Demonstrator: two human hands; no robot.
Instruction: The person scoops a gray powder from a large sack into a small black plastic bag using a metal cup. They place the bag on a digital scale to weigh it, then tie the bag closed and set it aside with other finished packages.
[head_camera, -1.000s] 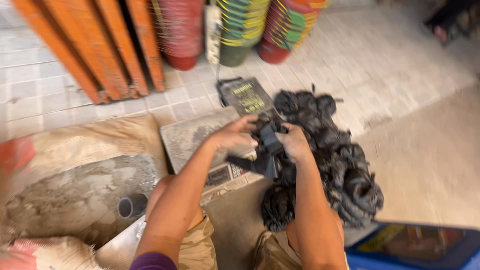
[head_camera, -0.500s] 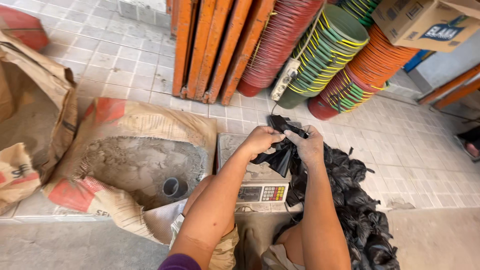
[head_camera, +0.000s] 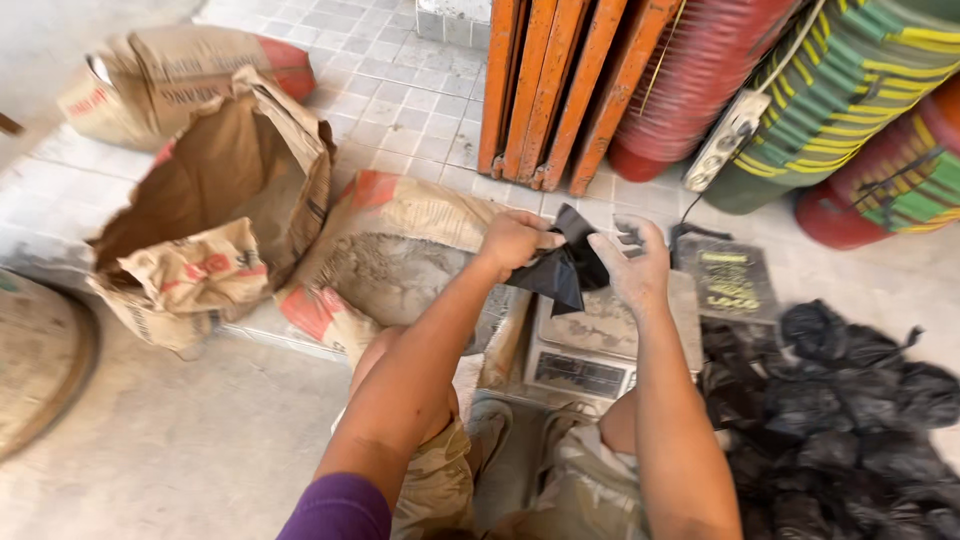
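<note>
Black plastic bag (head_camera: 562, 268): pinched in left hand (head_camera: 513, 241) fingers above weighing scale (head_camera: 600, 340); right hand (head_camera: 634, 262) beside it, fingers spread wide.

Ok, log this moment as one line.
left hand: grips black plastic bag | right hand: open, at bag's edge | below: weighing scale | left: open sack of grey powder | right: filled black bags

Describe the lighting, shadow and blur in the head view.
Head view: soft, even daylight, no glare; faint shadows only. The right hand fingers smear slightly, while the left hand and black plastic bag look sharp; the orange boards lean from wide-angle distortion.
</note>
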